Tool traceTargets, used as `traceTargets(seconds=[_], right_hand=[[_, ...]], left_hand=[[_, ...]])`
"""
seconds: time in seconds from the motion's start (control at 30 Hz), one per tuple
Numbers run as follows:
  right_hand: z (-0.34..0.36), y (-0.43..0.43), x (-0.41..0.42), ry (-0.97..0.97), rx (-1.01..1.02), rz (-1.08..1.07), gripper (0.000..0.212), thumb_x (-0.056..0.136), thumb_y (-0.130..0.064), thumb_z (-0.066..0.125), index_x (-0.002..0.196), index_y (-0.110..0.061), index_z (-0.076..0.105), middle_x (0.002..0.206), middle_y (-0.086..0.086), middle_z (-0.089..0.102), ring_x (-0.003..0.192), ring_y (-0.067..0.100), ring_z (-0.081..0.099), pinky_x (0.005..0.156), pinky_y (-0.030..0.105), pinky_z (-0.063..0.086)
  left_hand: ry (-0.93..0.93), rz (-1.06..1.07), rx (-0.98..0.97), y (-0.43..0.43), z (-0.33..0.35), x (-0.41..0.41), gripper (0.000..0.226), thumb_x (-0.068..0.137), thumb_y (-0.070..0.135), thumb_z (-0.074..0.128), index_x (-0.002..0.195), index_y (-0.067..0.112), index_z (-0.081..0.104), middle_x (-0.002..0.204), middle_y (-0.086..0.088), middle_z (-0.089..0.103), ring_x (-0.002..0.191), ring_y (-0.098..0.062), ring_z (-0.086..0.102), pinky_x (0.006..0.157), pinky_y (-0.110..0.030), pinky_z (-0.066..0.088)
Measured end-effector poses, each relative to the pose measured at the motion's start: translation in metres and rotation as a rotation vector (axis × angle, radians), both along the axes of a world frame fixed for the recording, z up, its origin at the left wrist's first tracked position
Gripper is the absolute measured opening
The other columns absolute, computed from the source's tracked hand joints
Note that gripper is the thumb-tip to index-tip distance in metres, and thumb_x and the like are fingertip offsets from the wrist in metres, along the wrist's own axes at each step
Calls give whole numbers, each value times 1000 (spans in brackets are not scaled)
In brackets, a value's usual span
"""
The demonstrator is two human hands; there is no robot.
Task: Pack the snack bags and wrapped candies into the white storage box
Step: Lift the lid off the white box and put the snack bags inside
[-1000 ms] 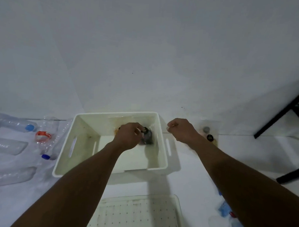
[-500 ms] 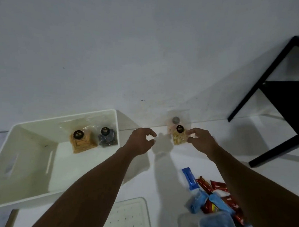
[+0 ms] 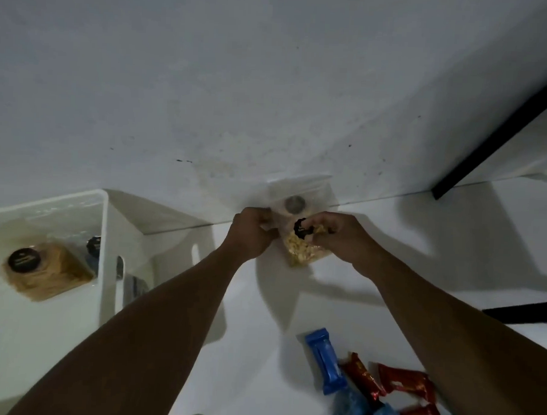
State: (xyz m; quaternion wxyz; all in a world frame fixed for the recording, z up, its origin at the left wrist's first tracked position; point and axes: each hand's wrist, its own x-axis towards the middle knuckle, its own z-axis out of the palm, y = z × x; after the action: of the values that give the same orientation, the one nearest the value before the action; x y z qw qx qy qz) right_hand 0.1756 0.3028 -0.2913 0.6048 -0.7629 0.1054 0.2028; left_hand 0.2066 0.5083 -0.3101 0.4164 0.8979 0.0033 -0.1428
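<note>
Both hands meet at the far edge of the white bench (image 3: 260, 348), next to the wall. The right hand (image 3: 343, 238) has its grip closed on a clear snack bag (image 3: 304, 255) w/ yellow pieces and a black round label; the bag's lower part touches the bench. The left hand (image 3: 251, 230) is curled at the bag's left side, prob. pinching the clear plastic, but its fingers are turned away, so I cannot tell for sure. Behind them a second clear bag (image 3: 294, 195) w/ a grey label leans on the wall.

The white storage box (image 3: 103, 231) stands at left, approx. beside the left forearm. Inside it lie an orange snack bag (image 3: 47, 272) and a dark bag (image 3: 93, 246), half hidden by the box wall.

Near the right forearm, at the front, lie wrapped candies: blue ones (image 3: 323, 360) and red ones (image 3: 405, 384), touching each other.
</note>
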Motion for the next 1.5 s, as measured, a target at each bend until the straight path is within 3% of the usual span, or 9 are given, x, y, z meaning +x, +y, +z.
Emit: traceTargets(seconds=[0.17,0.27,0.33,0.57,0.67,0.83,1.03,1.3,1.5], right_hand=[[-7,-9,-1,19,-40,-25,23,81,4,74,88,-17,75,89,3,63,80,13,63,60,17,51],[-5,-11,-15,-10,-88,-59,17,81,0,76,86,-16,75,95,9,62,77,16,60,54,18,50],[2,-12,-23,-30,-131,-91,16,81,-2,77,86,-17,75,101,11,63,77,17,59,47,20,47],[72,1,-46,-118,-138,-88,22,83,2,73,82,-20,74,107,11,66,88,22,63,81,44,58],[114,22,-54,-190,-118,-69,25,83,4,73,78,-20,74,98,9,67,76,21,60,68,38,52],[180,81,-73,-341,-104,20,19,83,6,71,84,-13,74,92,8,67,74,16,59,58,20,48],[222,188,-104,-412,-92,159,20,84,2,71,83,-18,74,96,5,69,72,16,60,63,25,49],[193,314,-125,-373,-157,236,32,84,2,63,75,-27,73,95,-2,70,79,19,62,68,30,51],[145,353,-108,-160,-194,170,39,85,10,45,80,-18,72,96,-3,69,88,18,62,73,30,50]], left_hand=[[-11,57,-150,-11,-11,6,17,61,17,85,76,15,76,82,-2,78,83,-18,76,84,-43,60],[-26,82,-134,-11,-5,-6,21,68,11,88,68,24,71,76,5,75,75,-14,74,76,-29,58],[-65,74,-106,-4,3,-14,29,70,12,87,66,36,70,75,9,74,73,-12,73,74,-30,57],[-159,73,-109,41,72,-46,39,76,7,82,66,43,70,82,17,75,72,-6,71,84,-36,59],[-228,82,-91,69,113,-59,48,77,8,79,67,54,70,86,14,77,83,-7,73,88,-37,58],[-309,92,-91,135,186,-100,34,78,10,80,76,43,74,86,11,77,81,-11,74,84,-32,58],[-340,179,-26,245,232,-160,28,83,5,74,85,33,78,87,6,77,69,-5,71,67,-27,57],[-247,323,47,366,195,-220,34,77,-1,77,76,34,76,82,8,77,79,-8,70,72,-22,51],[-151,337,52,392,133,-203,37,72,-2,80,73,34,75,63,29,68,68,12,63,63,-2,42]])
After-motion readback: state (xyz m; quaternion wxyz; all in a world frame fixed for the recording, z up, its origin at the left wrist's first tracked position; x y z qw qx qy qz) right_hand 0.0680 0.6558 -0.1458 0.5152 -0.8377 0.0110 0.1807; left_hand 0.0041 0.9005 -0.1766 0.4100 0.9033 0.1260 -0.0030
